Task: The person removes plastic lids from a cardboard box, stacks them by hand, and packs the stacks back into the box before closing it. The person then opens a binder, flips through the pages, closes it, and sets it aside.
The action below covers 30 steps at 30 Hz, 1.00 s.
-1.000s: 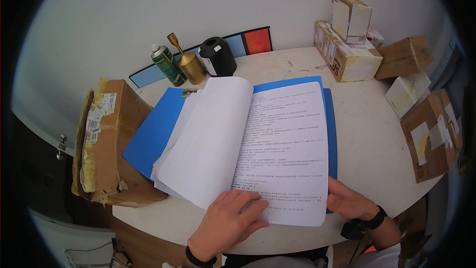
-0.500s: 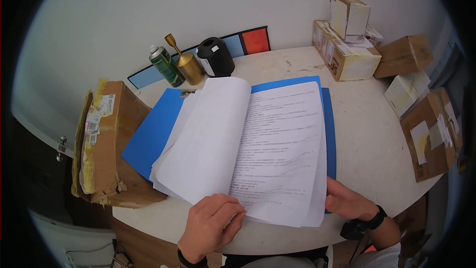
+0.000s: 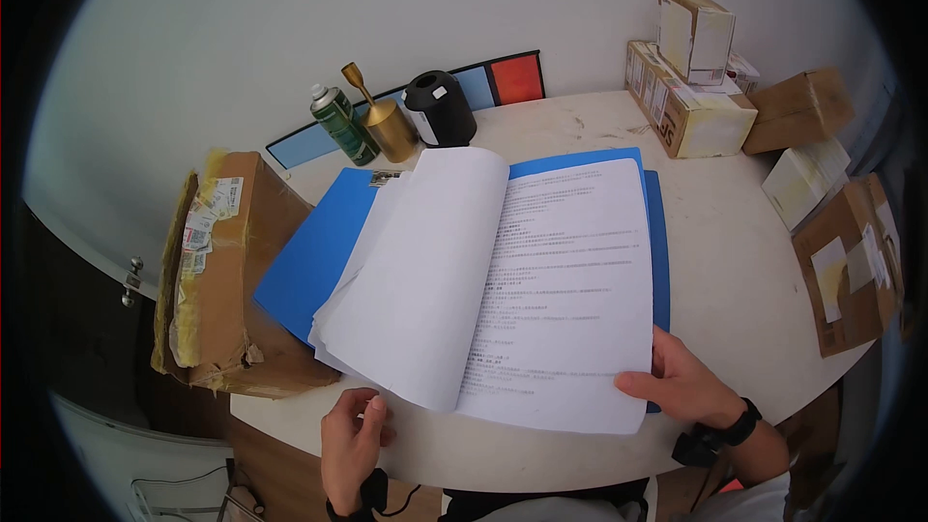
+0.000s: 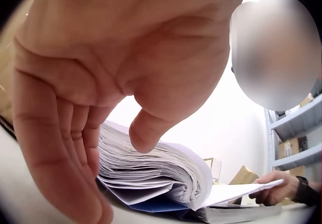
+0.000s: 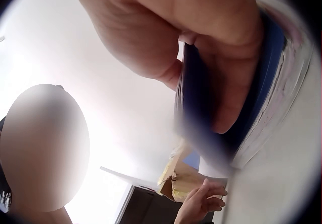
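Note:
A blue folder (image 3: 314, 246) lies open on the table, with a thick stack of paper in it. Blank-backed sheets (image 3: 420, 271) are turned over to the left in a curl, and a printed page (image 3: 570, 280) faces up on the right. My right hand (image 3: 691, 382) grips the lower right corner of the pages, thumb on top. In the right wrist view its fingers (image 5: 234, 83) reach under a blue cover (image 5: 198, 98). Near the table's front edge, my left hand (image 3: 350, 445) hangs apart from the paper with loosely bent fingers and nothing in them.
A large taped carton (image 3: 246, 271) stands against the folder's left side. Behind the folder are a green spray can (image 3: 343, 126), a gold holder (image 3: 391, 130) and a black canister (image 3: 440, 111). Several cardboard boxes (image 3: 691, 116) line the table's back and right side.
My left hand has left the lower edge of the pages and moved down to the left. My right thumb has come onto the top page, whose lifted sheets now lie together.

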Available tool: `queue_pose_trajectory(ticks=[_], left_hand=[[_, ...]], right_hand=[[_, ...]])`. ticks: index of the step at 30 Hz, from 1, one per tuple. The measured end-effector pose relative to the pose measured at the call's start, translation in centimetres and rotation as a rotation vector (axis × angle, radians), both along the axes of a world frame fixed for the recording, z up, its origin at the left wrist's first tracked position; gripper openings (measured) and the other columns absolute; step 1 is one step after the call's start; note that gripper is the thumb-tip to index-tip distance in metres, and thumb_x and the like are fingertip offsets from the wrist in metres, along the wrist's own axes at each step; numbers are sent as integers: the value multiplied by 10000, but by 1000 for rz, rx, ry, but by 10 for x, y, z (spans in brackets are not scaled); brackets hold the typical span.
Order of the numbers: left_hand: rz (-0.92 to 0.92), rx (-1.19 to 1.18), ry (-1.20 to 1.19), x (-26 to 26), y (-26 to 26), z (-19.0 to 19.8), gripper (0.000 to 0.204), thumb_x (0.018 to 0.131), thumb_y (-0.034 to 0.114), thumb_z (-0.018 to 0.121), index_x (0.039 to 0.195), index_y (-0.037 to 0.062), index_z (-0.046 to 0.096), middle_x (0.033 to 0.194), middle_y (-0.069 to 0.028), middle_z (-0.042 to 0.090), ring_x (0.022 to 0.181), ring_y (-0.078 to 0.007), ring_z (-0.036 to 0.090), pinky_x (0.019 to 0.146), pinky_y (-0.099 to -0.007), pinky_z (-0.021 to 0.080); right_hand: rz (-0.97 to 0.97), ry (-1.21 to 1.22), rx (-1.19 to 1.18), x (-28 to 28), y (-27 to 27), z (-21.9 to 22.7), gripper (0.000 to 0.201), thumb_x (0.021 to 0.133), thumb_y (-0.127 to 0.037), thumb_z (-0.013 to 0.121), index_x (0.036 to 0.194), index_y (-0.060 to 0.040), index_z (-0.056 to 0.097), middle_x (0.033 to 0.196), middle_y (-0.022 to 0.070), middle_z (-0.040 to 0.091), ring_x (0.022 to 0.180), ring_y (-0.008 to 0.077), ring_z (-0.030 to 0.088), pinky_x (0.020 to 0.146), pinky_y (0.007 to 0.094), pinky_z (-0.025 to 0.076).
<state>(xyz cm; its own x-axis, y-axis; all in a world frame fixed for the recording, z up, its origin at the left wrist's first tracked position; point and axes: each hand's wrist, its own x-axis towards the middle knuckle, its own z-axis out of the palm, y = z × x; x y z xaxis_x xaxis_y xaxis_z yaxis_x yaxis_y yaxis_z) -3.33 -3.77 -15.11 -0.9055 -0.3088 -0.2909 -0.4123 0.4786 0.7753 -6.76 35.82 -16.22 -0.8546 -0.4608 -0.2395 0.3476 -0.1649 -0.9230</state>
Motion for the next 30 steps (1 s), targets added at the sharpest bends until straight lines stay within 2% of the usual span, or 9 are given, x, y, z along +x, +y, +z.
queue_pose_trajectory(ticks=[3,4,8,12,19,22,23,26,30], left_hand=[[93,349,190,-2,3,-8,591,1064,379,612,1415,-75,467,1042,-203,717,833,-246,741,724,-334,615],[97,481,198,-2,-5,-17,661,1068,406,594,1504,-38,371,1277,-229,641,1059,-304,704,912,-425,608],[111,1025,247,-16,-9,-27,624,1069,419,580,1512,19,398,1407,-176,560,1303,-327,560,1119,-498,467],[177,1012,229,-36,-1,-26,597,1052,380,619,1481,13,426,1360,-154,582,1261,-293,590,1096,-475,490],[121,387,603,-33,44,-6,614,969,222,739,1445,-53,466,1323,-129,604,1163,-219,592,998,-384,487],[-486,15,833,-29,65,26,679,906,480,778,1324,-36,637,1252,-190,637,1131,-303,627,975,-412,504],[-484,22,835,-34,67,29,679,906,480,778,1324,-36,637,1252,-190,637,1131,-303,627,975,-412,504],[-558,41,772,-45,69,28,717,999,616,588,1326,-19,651,1228,-195,651,1111,-306,649,932,-401,521],[-517,296,286,-62,58,-3,615,1086,499,511,1387,-32,588,1177,-165,672,990,-227,682,845,-345,559]], right_hand=[[-17,-5,-6,-1,-1,0,665,1020,-68,636,1575,37,284,1495,130,513,1320,161,514,1111,341,438],[-22,-1,-12,-1,-1,1,653,1021,-66,632,1569,40,293,1486,134,524,1308,160,526,1104,339,446],[-29,54,-33,-1,1,3,653,1012,-58,641,1563,44,305,1491,139,524,1309,161,529,1106,343,447],[-4,82,11,0,13,8,656,995,-43,650,1554,51,322,1498,151,523,1313,170,530,1116,347,439],[-35,170,194,-7,33,2,593,1046,-147,605,1540,56,346,1501,176,518,1338,208,523,1145,376,409],[-208,110,101,-8,26,-5,589,1129,-362,470,1544,41,360,1526,174,501,1348,230,526,1159,387,408],[-209,111,108,-9,26,-3,589,1129,-362,470,1544,41,360,1526,174,501,1348,230,526,1159,387,408],[-342,-56,-128,-15,29,0,869,1077,-692,187,1556,10,364,1497,159,517,1341,241,535,1167,411,426],[-400,-120,-214,-25,40,-17,780,1100,-632,290,1527,13,394,1428,136,562,1296,219,562,1142,387,456]])
